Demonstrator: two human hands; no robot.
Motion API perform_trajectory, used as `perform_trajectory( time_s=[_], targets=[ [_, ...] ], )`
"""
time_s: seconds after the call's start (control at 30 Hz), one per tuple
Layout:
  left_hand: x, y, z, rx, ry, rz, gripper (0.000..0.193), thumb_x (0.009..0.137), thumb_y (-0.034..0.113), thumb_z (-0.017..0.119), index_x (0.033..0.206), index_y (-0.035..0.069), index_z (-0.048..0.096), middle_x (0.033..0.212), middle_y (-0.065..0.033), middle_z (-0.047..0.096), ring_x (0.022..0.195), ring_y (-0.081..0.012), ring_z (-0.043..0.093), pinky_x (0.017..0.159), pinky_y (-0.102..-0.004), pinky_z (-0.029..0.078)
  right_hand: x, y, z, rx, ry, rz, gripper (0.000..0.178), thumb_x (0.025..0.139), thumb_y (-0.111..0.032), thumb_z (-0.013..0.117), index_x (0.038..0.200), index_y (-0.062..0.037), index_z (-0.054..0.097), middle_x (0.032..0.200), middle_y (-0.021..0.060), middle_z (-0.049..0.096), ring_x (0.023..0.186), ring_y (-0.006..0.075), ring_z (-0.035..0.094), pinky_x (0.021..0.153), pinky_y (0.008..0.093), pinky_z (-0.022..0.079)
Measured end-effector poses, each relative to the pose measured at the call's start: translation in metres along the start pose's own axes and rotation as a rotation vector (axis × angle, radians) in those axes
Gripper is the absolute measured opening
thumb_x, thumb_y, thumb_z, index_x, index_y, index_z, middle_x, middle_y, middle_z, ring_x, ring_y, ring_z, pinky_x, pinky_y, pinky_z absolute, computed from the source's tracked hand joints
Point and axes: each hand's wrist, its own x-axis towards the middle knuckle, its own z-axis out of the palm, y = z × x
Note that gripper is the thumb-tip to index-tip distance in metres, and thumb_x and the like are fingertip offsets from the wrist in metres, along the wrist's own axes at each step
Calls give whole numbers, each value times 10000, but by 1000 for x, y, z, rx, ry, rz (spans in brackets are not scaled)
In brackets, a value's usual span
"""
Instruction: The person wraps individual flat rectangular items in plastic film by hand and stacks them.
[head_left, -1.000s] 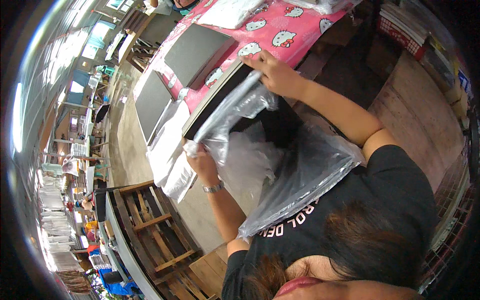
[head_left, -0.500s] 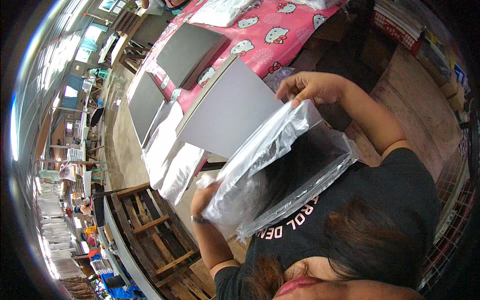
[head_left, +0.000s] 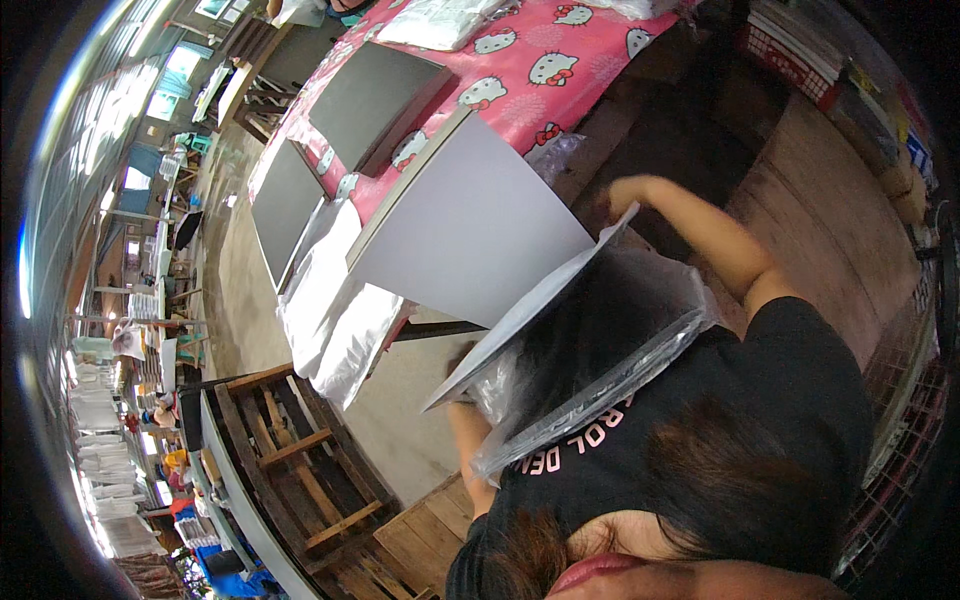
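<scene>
Two hands: both at the clear plastic bag (head_left: 600,370), which lies against the person's black shirt, below the near edge of the table (head_left: 600,90).
Grey board in bag: a large flat grey board (head_left: 480,230) tilts from the table edge down into the bag's mouth; a second thin grey sheet edge (head_left: 530,310) runs along the bag's upper side.
Left hand (head_left: 470,390): under the bag's lower end, mostly hidden by plastic and board; grip cannot be told.
Right hand (head_left: 625,190): at the board's far corner, blurred; whether the fingers are closed cannot be told.
Table cover: pink cloth with white cartoon cat faces.
Packages on table: two more grey boards (head_left: 375,95) and (head_left: 285,205) lie flat to the left of the held board; white bagged bundles (head_left: 435,20) at the table's far end.
Off the table: white plastic sheets (head_left: 330,310) hang at its left edge above a wooden pallet (head_left: 300,450).
Cut off: shirt lettering, partly covered by the bag.
</scene>
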Motion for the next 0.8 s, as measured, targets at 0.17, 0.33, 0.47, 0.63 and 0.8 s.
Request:
perform_trajectory(
  time_s=[0.17, 0.33, 0.47, 0.63, 0.8],
  targets=[
    [-16, 104, -29, 79, 398, 478, 198, 864, 240, 629, 829, 58, 559, 723, -7, 519, 655, -106, 468, 575, -254, 380, -92, -181, -121, 514, -90, -507, 295, 855, -227, 640, 999, 27, 598, 872, 56, 610, 815, 119, 559, 744, 270, 459],
    [-47, 208, 63, -92, 47, 687, 394, 763, 352, 736, 932, 57, 536, 838, -24, 532, 743, -131, 487, 654, -234, 391, -72, -318, -96, 411, 426, -978, 604, 746, -312, 750, 1206, -9, 503, 1059, 131, 622, 936, 221, 596, 858, 319, 467],
    [-35, 221, 91, -68, -67, 787, 505, 707, 251, 771, 1081, 4, 538, 1036, -120, 597, 999, -233, 549, 931, -358, 392, -81, -335, -93, 471, 503, -813, 275, 753, -182, 742, 914, -17, 592, 856, 79, 654, 787, 158, 610, 775, 278, 476],
    [-22, 222, 98, -135, -175, 687, 560, 702, 110, 729, 1203, -25, 518, 1203, -179, 556, 1151, -288, 506, 1022, -398, 333, -76, -314, -109, 623, 661, -954, 202, 766, -150, 722, 893, -24, 630, 775, 47, 642, 765, 161, 610, 759, 262, 477],
    [-17, 217, 115, -234, -157, 642, 527, 722, 78, 729, 1198, -25, 529, 1208, -184, 559, 1163, -287, 499, 1023, -396, 338, -76, -312, -90, 463, 758, -786, 185, 767, -141, 713, 876, -10, 640, 788, 79, 656, 823, 177, 629, 790, 317, 480]
  ],
)
